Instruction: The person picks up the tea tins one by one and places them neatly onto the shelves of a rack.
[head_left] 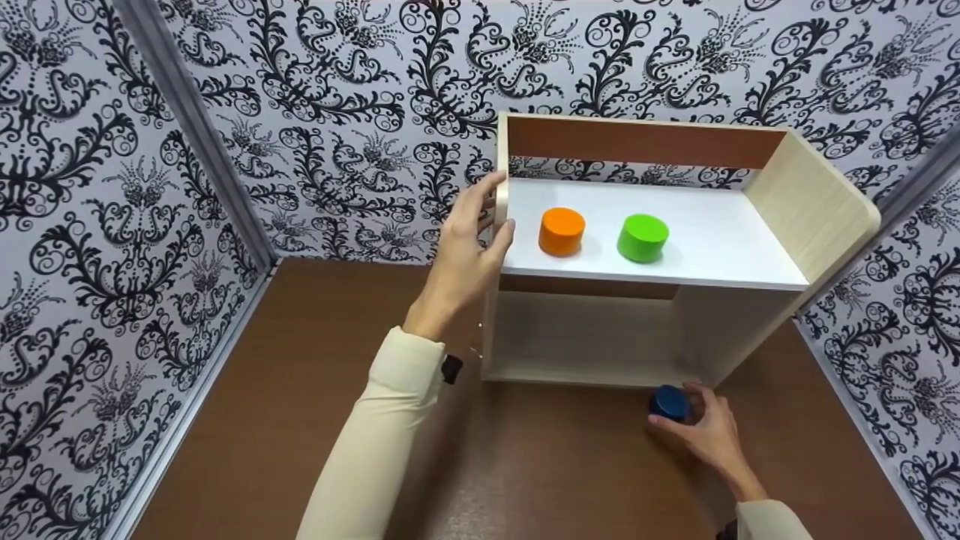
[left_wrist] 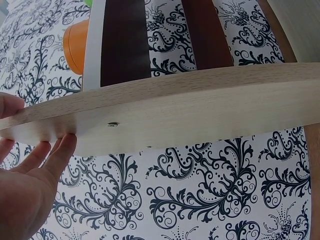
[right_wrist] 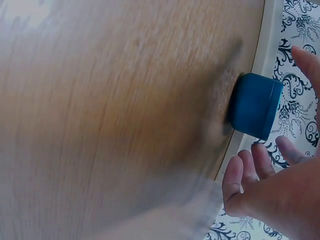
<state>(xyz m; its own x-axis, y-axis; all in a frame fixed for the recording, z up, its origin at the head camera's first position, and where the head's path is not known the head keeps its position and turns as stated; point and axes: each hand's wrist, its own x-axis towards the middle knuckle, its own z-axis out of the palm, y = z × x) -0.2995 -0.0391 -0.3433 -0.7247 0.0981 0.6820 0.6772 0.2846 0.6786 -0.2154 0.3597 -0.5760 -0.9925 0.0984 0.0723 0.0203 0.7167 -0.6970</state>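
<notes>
My left hand (head_left: 463,255) grips the left side panel (head_left: 503,146) of a small light-wood shelf unit, its thumb at the inner front edge. In the left wrist view its fingertips (left_wrist: 66,142) press the panel's outer face. Low at the right, my right hand (head_left: 716,435) is spread around a dark blue cylinder (head_left: 669,403) that stands on the brown table. The right wrist view shows a gap between the thumb and the blue cylinder (right_wrist: 255,106), with the other fingertips (right_wrist: 260,150) right beside it. On the white upper shelf stand an orange cylinder (head_left: 561,232) and a green cylinder (head_left: 643,238).
Below the white shelf board (head_left: 705,210) is a lower compartment (head_left: 585,330) with a wooden floor. The unit's right side panel (head_left: 814,202) has a rounded front corner. Patterned walls (head_left: 337,150) enclose the brown table (head_left: 300,360) at the back and both sides.
</notes>
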